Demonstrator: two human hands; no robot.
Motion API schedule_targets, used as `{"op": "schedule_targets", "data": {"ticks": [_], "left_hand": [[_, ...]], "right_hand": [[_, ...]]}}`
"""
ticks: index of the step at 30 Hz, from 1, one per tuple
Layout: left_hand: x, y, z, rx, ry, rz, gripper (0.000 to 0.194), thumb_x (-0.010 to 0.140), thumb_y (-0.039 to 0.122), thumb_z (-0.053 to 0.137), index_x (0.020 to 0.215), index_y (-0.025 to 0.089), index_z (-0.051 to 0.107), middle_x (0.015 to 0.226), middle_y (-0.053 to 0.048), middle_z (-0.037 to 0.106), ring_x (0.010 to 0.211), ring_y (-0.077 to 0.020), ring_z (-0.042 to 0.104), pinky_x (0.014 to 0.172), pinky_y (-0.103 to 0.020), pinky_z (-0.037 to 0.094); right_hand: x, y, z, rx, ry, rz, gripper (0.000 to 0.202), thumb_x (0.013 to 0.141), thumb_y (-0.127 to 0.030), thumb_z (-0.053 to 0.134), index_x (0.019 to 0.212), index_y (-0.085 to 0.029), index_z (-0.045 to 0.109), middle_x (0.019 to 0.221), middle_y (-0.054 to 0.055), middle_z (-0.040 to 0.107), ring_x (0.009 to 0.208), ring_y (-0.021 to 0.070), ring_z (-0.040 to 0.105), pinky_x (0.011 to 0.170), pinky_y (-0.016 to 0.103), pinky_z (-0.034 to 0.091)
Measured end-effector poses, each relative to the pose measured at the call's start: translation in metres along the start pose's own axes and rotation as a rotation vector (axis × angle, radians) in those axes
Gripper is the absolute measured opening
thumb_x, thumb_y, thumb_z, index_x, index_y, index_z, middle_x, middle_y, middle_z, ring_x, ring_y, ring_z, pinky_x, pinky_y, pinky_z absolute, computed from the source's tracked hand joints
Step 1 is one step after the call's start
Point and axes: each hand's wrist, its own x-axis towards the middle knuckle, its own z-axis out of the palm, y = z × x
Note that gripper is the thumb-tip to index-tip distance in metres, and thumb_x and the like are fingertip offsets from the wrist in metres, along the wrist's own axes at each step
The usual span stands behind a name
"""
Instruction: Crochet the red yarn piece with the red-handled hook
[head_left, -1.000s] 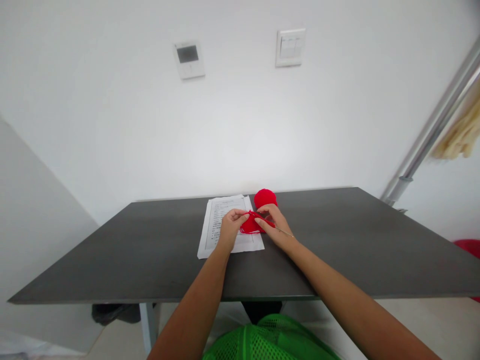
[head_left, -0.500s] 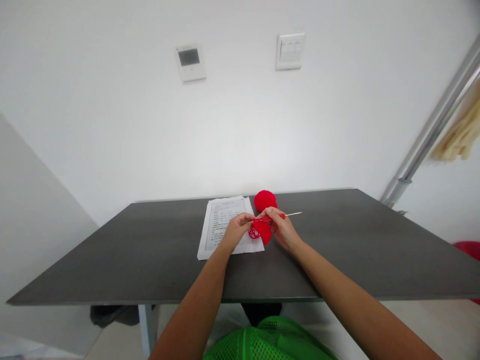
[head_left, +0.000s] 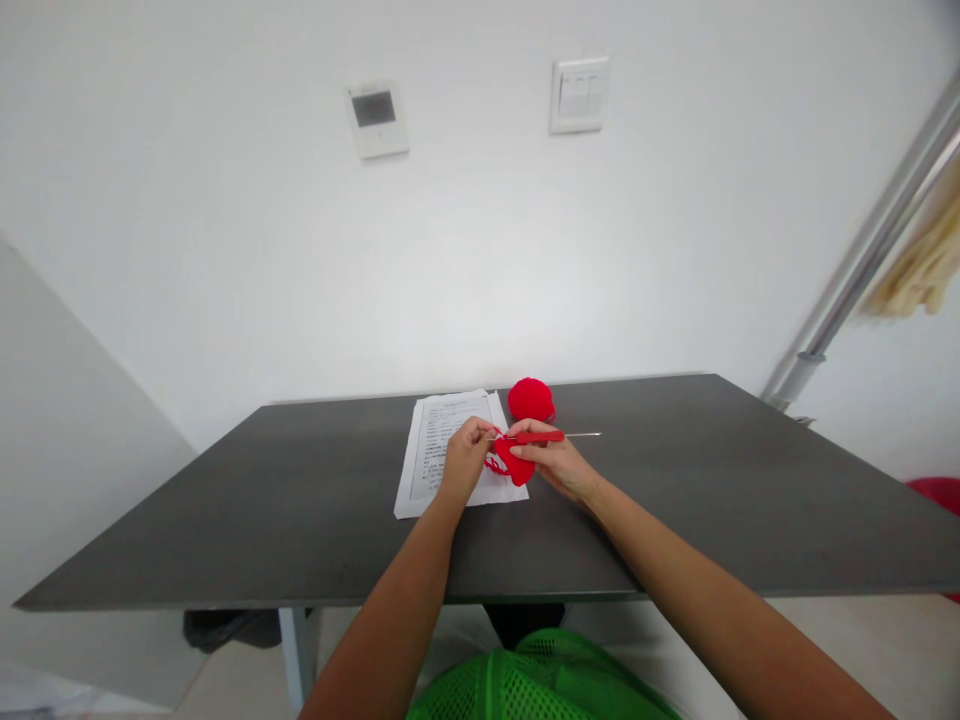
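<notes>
My right hand (head_left: 561, 464) is closed around the red handle of a crochet hook (head_left: 541, 437), whose thin metal ends stick out to both sides. Below the handle hangs a small red crochet piece (head_left: 516, 466), with my right thumb against it. My left hand (head_left: 465, 458) pinches red yarn (head_left: 499, 433) near the hook's left tip, its fingers closed. A loose red loop of yarn (head_left: 495, 466) dangles between the hands. Just behind them, a ball of red yarn (head_left: 530, 399) rests on the table.
A printed sheet of paper (head_left: 421, 470) lies on the dark table (head_left: 300, 500), partly under my hands. The white wall behind carries a thermostat (head_left: 377, 119) and a light switch (head_left: 580, 95). A metal pipe (head_left: 847, 290) slants up at the right.
The crochet piece has turned and shifted slightly left, and its open loop now hangs loosely. My left fingers have risen a little with yarn; the hook lies more level.
</notes>
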Motion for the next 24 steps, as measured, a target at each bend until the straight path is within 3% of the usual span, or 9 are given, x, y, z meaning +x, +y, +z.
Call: {"op": "schedule_targets", "data": {"ticks": [4, 9, 12, 15, 17, 21, 24], "left_hand": [[-0.003, 0.007, 0.0, 0.193, 0.07, 0.082, 0.008, 0.076, 0.025, 0.055, 0.069, 0.02, 0.058, 0.058, 0.003, 0.058, 0.057, -0.0143, 0.052, 0.059, -0.025, 0.037], [-0.003, 0.006, 0.003, 0.341, 0.028, 0.175, 0.01, 0.076, 0.021, 0.053, 0.069, 0.021, 0.06, 0.059, 0.002, 0.058, 0.059, -0.0151, 0.052, 0.06, -0.026, 0.034], [0.002, 0.001, 0.001, 0.301, -0.003, 0.09, 0.009, 0.073, 0.02, 0.054, 0.067, 0.021, 0.06, 0.055, 0.003, 0.057, 0.054, -0.0142, 0.05, 0.057, -0.026, 0.033], [0.009, -0.004, -0.009, 0.106, 0.062, -0.089, 0.004, 0.067, 0.02, 0.057, 0.063, 0.019, 0.059, 0.047, 0.004, 0.053, 0.047, -0.0121, 0.046, 0.052, -0.025, 0.033], [0.013, -0.005, -0.018, -0.118, 0.162, -0.127, 0.002, 0.063, 0.018, 0.06, 0.063, 0.017, 0.059, 0.048, 0.004, 0.052, 0.05, -0.0104, 0.048, 0.056, -0.024, 0.037], [0.021, -0.004, -0.037, -0.614, 0.289, -0.237, 0.018, 0.06, 0.014, 0.067, 0.057, 0.016, 0.049, 0.046, 0.007, 0.044, 0.045, -0.0053, 0.042, 0.05, -0.019, 0.038], [0.033, 0.003, -0.054, -0.759, 0.389, -0.383, 0.021, 0.065, 0.006, 0.063, 0.058, 0.016, 0.047, 0.041, 0.01, 0.035, 0.038, -0.0025, 0.035, 0.043, -0.015, 0.034]], "right_hand": [[-0.001, -0.001, -0.001, -0.004, -0.017, 0.002, 0.025, 0.057, -0.019, 0.081, 0.078, -0.018, 0.066, 0.07, -0.003, 0.067, 0.062, 0.0113, 0.061, 0.061, 0.024, 0.049], [-0.002, 0.0, -0.004, 0.01, -0.038, 0.044, 0.023, 0.058, -0.017, 0.079, 0.076, -0.016, 0.066, 0.07, -0.002, 0.065, 0.063, 0.0101, 0.06, 0.06, 0.021, 0.045], [-0.002, -0.001, -0.004, 0.023, -0.023, 0.04, 0.02, 0.058, -0.016, 0.077, 0.074, -0.017, 0.065, 0.073, -0.002, 0.065, 0.064, 0.0099, 0.058, 0.059, 0.021, 0.044], [0.001, -0.007, -0.01, 0.071, 0.027, -0.052, 0.016, 0.059, -0.017, 0.073, 0.071, -0.019, 0.062, 0.077, -0.002, 0.064, 0.065, 0.0108, 0.058, 0.06, 0.024, 0.046], [0.005, -0.012, -0.022, 0.129, 0.103, -0.16, 0.014, 0.061, -0.018, 0.07, 0.07, -0.021, 0.06, 0.071, -0.003, 0.061, 0.064, 0.0112, 0.057, 0.06, 0.025, 0.047], [0.014, -0.022, -0.06, 0.303, 0.319, -0.314, 0.009, 0.062, -0.02, 0.061, 0.068, -0.021, 0.054, 0.066, -0.003, 0.058, 0.057, 0.0099, 0.054, 0.055, 0.025, 0.047], [0.018, -0.023, -0.086, 0.442, 0.543, -0.32, 0.012, 0.056, -0.014, 0.057, 0.065, -0.02, 0.052, 0.059, -0.004, 0.057, 0.051, 0.0082, 0.051, 0.048, 0.022, 0.045]]}}
